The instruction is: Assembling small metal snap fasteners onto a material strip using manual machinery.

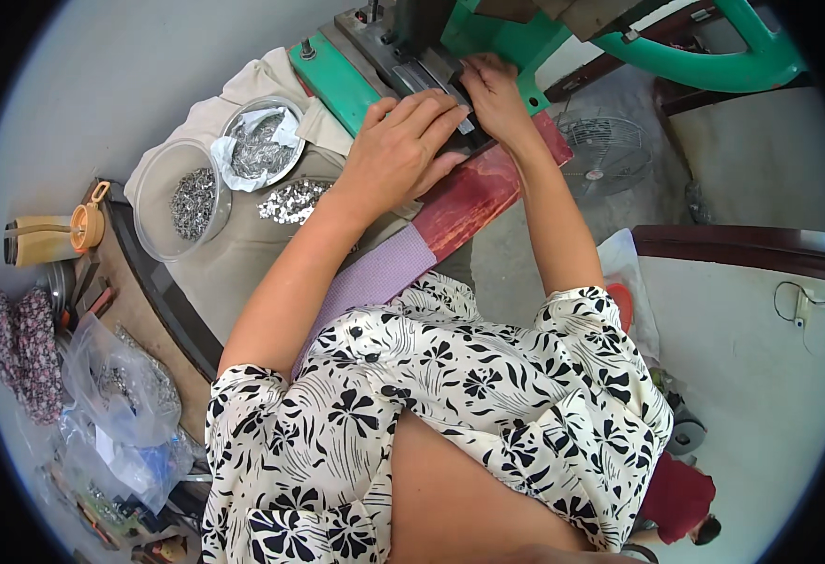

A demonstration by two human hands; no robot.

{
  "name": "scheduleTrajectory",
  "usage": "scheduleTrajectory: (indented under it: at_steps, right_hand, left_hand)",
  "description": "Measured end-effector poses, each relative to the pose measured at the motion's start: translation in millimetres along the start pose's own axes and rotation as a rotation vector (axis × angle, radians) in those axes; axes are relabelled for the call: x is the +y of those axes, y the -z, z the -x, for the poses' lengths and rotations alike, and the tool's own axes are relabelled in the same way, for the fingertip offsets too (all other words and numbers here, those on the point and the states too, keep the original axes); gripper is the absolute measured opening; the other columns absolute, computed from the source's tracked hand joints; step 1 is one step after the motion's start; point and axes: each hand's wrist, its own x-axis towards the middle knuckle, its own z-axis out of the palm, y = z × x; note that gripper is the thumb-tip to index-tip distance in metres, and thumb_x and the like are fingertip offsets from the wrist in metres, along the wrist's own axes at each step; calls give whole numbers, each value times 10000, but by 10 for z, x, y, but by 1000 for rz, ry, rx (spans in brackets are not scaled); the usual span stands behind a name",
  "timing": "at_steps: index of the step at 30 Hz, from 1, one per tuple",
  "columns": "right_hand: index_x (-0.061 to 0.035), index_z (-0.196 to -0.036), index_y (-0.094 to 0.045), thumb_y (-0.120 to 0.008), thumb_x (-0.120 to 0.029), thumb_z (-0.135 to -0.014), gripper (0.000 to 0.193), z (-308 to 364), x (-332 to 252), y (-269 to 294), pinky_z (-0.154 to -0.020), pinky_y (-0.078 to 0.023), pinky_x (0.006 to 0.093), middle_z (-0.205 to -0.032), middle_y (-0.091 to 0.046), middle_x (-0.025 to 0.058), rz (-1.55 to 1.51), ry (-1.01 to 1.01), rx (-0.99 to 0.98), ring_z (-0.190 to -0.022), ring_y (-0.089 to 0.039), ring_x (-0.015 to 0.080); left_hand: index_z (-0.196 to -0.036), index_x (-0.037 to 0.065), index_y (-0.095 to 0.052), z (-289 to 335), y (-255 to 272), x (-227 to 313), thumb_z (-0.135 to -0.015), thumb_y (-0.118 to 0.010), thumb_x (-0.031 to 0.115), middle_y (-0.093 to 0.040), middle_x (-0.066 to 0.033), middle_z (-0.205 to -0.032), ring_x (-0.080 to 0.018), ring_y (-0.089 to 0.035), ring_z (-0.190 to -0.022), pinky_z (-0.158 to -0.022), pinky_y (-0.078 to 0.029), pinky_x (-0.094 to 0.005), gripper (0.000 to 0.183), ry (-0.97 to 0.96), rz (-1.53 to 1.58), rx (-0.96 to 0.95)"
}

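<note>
Left hand [403,141] lies across the grey metal block [422,77] on the green press [337,94], fingers bent and close together; what's under them is hidden, so can't tell if it's gripping. Right hand [497,99] is just beside it, at the block's right side, fingers curled inward; fingertips partly hidden, grip also unclear. Short silvery strip [466,125] shows between the two hands, by the left fingertips. Worn red board [478,193] runs just below both hands, purple pad [375,277] on its near end. Left of the left hand, on beige cloth [243,249]: loose pile of flat shiny pieces [290,200] near the wrist, metal bowl [290,171] lined with white paper [235,158] and holding thin metal bits [262,155], then clear tub [156,202] with small metal parts [193,202]. Right of the right hand, well apart: green wheel [690,70] higher up, fan [600,155] lower.
</note>
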Motion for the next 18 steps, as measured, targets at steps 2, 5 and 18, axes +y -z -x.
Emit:
scheduleTrajectory:
  at_steps: [2, 5, 18]
  right_hand:
    - [-16, -1037, -681, -561, -256, -969, 278, -18, 14, 44, -933, -369, 396, -1001, -664, 163, 6, -52, -49, -1046, -581, 311]
    - [-5, -1031, -680, -610, -282, -960, 294, 39, -3, 162, -929, -391, 391, -1011, -658, 162, -14, -57, 79, -1049, -576, 307]
    - [59, -1190, -395, -529, -734, -852, 873, -661, 165, 2143, -759, -554, 585, -1021, -590, 260, -438, 173, 660, -737, -623, 376]
  left_hand:
    - [-1314, 113, -573, -19, -24, -17, -841, -729, 304, -574, -40, -1317, -219, -541, -1230, -1001, -371, -389, 534, 5, 35, 33]
    - [-1292, 103, -583, 20, -34, -7, -810, -752, 322, -566, -43, -1328, -224, -530, -1246, -1026, -357, -397, 556, 48, 103, 138]
    - [-1423, 4, -352, 173, -343, -193, -606, -880, 262, -411, -203, -1396, -392, -414, -1277, -1082, -344, -468, 1006, 455, 320, 308]
